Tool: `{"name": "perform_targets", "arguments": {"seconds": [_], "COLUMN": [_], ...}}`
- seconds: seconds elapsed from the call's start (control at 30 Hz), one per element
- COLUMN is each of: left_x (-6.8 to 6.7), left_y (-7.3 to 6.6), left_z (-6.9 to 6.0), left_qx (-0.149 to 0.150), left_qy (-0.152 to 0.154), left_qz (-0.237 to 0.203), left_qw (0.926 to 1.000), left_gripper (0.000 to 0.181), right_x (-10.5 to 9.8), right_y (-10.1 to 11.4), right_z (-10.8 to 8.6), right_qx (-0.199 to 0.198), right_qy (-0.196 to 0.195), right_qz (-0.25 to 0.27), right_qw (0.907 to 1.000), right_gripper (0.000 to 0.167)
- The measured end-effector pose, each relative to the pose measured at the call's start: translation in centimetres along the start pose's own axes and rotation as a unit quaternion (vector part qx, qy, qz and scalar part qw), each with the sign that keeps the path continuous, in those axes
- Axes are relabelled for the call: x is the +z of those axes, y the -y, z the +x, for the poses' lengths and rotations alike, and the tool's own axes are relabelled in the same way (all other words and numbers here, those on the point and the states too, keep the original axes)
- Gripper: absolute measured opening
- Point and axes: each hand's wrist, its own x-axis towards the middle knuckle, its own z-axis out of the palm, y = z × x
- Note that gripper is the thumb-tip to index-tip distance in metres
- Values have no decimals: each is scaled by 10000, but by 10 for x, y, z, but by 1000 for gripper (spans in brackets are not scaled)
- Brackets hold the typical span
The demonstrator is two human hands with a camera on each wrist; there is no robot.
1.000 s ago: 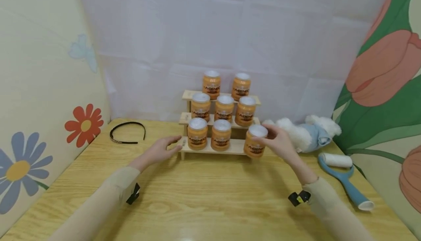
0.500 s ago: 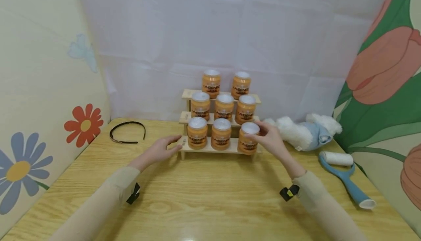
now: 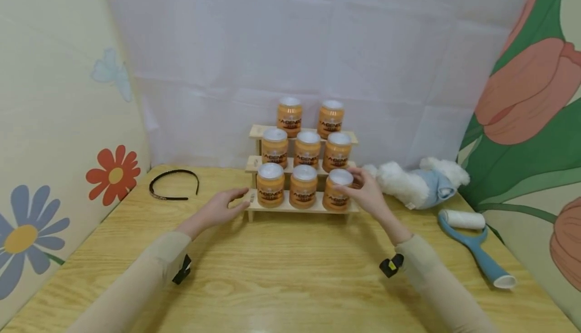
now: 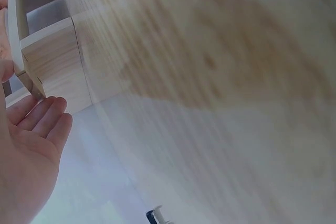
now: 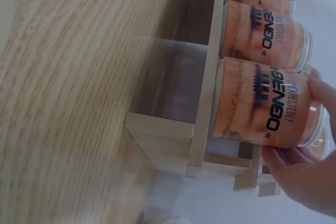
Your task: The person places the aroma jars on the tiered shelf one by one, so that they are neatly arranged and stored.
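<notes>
A three-tier wooden display stand point(image 3: 317, 204) holds several orange canned jars with clear tops and dark lettering. At the right end of its lowest tier stands one orange jar point(image 3: 338, 191), upright; my right hand point(image 3: 369, 195) grips it near the top, thumb in front and fingers behind. The right wrist view shows the jar's base point(image 5: 223, 103) against the tier board. My left hand point(image 3: 220, 208) holds the left end of the lowest tier between thumb and fingers; in the left wrist view the fingertips point(image 4: 55, 103) meet the board's end.
On the wooden table point(image 3: 272, 272), a black headband point(image 3: 174, 172) lies to the left. Right of the stand are a white plush toy point(image 3: 417, 185) in blue cloth and a blue-handled lint roller point(image 3: 474, 244). A white cloth point(image 3: 290, 35) hangs behind.
My right hand has brought its jar leftward, from beyond the lowest tier's right end to a place upright on that tier. My left hand has stayed at the stand's left end.
</notes>
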Motion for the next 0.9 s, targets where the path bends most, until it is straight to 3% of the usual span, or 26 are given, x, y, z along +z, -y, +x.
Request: {"name": "perform_targets", "arguments": {"seconds": [0.53, 0.9], "left_x": [-2, -6], "left_y": [3, 4], "left_z": [0, 1], "left_qx": [-95, -457], "left_qy": [2, 293], "left_qz": [-116, -382], "left_qw": [9999, 9978], "left_gripper": [58, 63], "right_x": [5, 4], "right_y": [7, 4], "right_z": [6, 6], "right_qx": [-23, -58], "right_qy": [-95, 52], "right_qz": [-298, -496], "right_qw": [9995, 9987], "right_gripper": [68, 71]}}
